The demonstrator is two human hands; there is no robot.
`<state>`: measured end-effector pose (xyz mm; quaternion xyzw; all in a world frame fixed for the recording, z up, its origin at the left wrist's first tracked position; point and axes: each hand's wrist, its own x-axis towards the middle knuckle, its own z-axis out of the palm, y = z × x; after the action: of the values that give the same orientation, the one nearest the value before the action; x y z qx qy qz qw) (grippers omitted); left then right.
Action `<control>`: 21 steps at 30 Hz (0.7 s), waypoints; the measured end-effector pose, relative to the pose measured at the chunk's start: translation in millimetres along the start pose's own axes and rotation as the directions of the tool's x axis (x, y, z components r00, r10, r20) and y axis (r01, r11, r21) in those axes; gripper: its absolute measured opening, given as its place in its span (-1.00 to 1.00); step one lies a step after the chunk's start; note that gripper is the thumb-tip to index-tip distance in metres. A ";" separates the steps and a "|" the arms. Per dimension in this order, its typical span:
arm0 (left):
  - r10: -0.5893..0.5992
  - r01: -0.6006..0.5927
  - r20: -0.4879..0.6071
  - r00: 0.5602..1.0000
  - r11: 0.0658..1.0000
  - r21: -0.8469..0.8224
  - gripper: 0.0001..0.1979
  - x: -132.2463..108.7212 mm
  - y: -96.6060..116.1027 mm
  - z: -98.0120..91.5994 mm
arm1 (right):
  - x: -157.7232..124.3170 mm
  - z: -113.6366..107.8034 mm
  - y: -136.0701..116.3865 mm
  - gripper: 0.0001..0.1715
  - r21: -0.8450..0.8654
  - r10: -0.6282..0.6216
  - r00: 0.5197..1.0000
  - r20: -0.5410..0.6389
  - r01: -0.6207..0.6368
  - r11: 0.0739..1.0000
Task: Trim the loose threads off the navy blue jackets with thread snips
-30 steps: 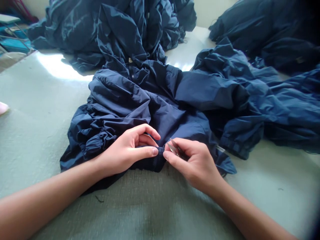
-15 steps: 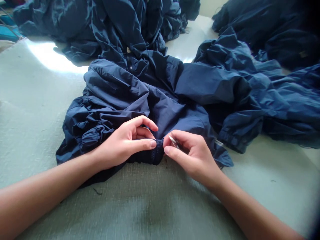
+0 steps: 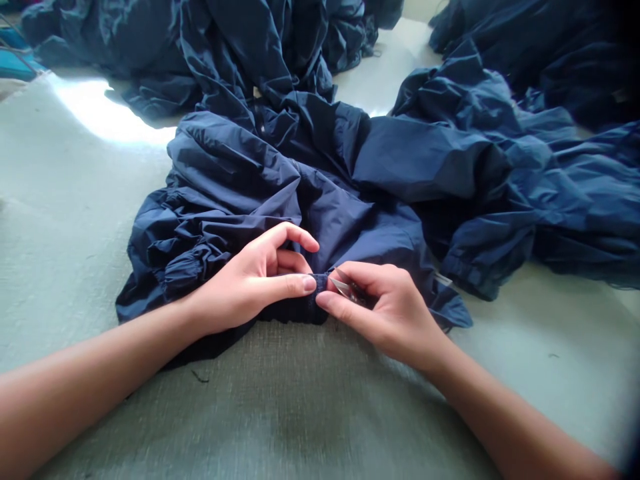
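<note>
Head view: two bare hands meet at the near edge of a navy garment (image 3: 280, 193) on the pale green worktop (image 3: 75, 220).
Left hand (image 3: 255, 280): pinched on the garment's gathered hem — thumb and fingers closed.
Right hand (image 3: 390, 310): closed around small metal snips (image 3: 345, 288), tips touching the hem.
Far side: more navy garments (image 3: 500, 120) heaped left and right.
</note>
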<state>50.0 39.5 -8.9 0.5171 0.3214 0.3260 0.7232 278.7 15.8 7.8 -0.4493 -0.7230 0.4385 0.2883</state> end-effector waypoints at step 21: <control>-0.023 0.023 0.007 1.000 1.000 0.005 -0.70 0.8 0.1 0.0 | -0.3 -1.3 0.2 -0.74 -0.024 -0.007 1.000 0.025 0.008 1.000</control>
<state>50.4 40.2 -9.0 0.5163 0.3256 0.3149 0.7268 279.9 16.1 8.2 -0.4445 -0.7333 0.4345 0.2755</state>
